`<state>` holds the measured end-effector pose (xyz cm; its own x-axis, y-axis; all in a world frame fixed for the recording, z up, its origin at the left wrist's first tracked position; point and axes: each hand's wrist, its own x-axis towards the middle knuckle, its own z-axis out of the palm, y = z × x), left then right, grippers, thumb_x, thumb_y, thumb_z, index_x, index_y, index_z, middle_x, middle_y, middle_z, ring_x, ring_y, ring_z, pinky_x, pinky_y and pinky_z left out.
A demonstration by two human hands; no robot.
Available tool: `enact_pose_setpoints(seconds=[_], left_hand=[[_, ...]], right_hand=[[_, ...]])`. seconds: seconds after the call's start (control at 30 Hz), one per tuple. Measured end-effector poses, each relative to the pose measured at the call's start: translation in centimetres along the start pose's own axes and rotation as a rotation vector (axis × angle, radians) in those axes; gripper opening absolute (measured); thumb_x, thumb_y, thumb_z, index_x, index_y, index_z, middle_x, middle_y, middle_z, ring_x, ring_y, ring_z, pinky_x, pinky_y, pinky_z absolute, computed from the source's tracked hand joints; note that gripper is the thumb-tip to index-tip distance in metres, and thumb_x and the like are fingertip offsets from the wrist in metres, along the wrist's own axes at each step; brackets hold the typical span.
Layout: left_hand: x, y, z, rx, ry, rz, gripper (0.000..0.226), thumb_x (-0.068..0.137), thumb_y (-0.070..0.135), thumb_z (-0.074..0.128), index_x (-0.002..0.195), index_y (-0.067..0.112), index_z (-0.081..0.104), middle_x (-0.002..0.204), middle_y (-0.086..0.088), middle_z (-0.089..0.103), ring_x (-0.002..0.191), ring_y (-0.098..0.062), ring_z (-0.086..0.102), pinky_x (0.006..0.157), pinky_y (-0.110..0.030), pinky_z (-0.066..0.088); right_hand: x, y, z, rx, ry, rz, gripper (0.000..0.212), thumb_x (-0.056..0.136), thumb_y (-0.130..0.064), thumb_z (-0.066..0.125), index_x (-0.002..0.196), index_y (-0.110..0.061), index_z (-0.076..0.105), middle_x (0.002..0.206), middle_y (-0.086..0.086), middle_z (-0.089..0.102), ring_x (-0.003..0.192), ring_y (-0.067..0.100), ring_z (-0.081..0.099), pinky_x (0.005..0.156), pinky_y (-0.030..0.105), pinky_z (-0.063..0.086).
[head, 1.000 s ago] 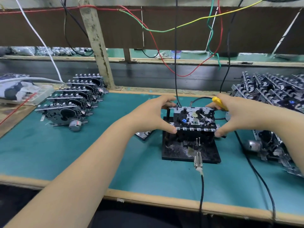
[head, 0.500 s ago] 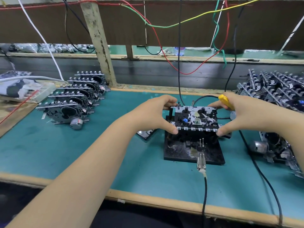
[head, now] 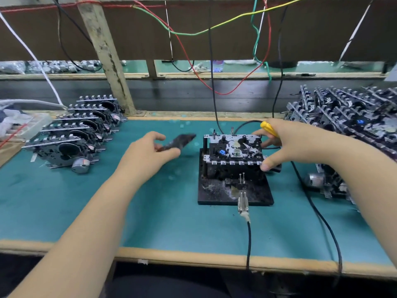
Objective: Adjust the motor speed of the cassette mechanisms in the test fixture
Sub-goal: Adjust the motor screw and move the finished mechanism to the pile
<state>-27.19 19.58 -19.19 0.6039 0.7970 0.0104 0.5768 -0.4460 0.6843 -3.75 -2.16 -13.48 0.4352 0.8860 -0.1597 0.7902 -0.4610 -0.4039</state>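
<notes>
A cassette mechanism [head: 234, 149] sits in the black test fixture [head: 214, 190] at the middle of the green mat. My right hand [head: 300, 145] reaches round its right end, thumb at the front right corner and fingers behind, with a yellow-handled screwdriver [head: 268, 128] tucked in the fingers. Left of the fixture, my left hand [head: 146, 155] pinches a dark flat piece [head: 182, 139], blurred and raised off the mat. What that piece is I cannot make out.
A row of several cassette mechanisms [head: 73, 134] stands at the left, and a larger pile [head: 348, 117] lies at the right. A metal plug with black cable [head: 242, 203] enters the fixture's front. Coloured wires [head: 214, 29] hang above. The wooden table edge [head: 193, 259] runs along the front.
My left hand has let go of the mechanism's left end, moved left and picked up the dark flat piece that lay beside the fixture. My right hand has stayed on the mechanism.
</notes>
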Motion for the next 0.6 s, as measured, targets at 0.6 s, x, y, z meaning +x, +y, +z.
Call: enact_pose_setpoints(seconds=[0.6], left_hand=[[-0.6, 8.2, 2.6, 0.334, -0.236, 0.728, 0.037, 0.096, 0.051, 0.057, 0.127, 0.030, 0.061, 0.125, 0.013, 0.062, 0.105, -0.007, 0.046, 0.088, -0.021, 0.029]], right_hand=[[-1.8, -1.7, 4.8, 0.623, 0.613, -0.084, 0.021, 0.095, -0.032, 0.063, 0.080, -0.020, 0.053, 0.093, -0.012, 0.076, 0.092, 0.007, 0.067, 0.086, 0.042, 0.047]])
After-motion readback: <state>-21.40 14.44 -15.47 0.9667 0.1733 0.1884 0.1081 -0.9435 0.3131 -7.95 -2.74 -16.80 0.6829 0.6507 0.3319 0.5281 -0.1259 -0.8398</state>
